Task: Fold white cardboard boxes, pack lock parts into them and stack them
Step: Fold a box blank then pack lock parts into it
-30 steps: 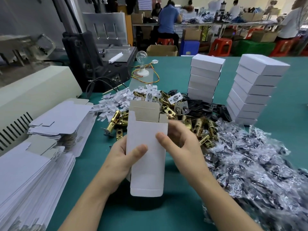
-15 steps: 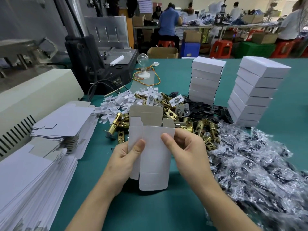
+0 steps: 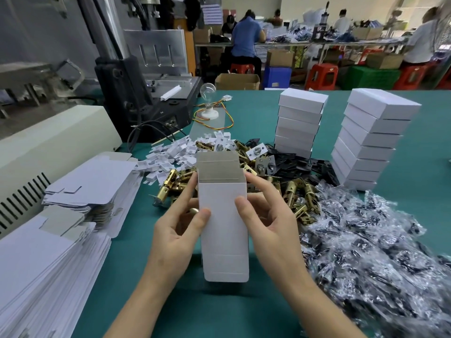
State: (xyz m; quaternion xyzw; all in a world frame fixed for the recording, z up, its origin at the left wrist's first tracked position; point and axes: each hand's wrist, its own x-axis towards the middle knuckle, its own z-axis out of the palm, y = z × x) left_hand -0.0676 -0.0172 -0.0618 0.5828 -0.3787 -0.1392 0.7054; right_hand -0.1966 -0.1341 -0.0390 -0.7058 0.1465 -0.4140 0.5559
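White cardboard box above teal table, crowded workshop beyond.

Left grip, right grip curled (thumbs forward).

Teal tabletop. Along left edge: near blank stack, far blank stack, both flat white cardboard. Middle: heap of small white plastic pieces, brass latches just beside it, black plates behind. Right edge: clear bagged parts, spread wide. Toward far edge: shorter box stack, taller box stack, bulb on holder.
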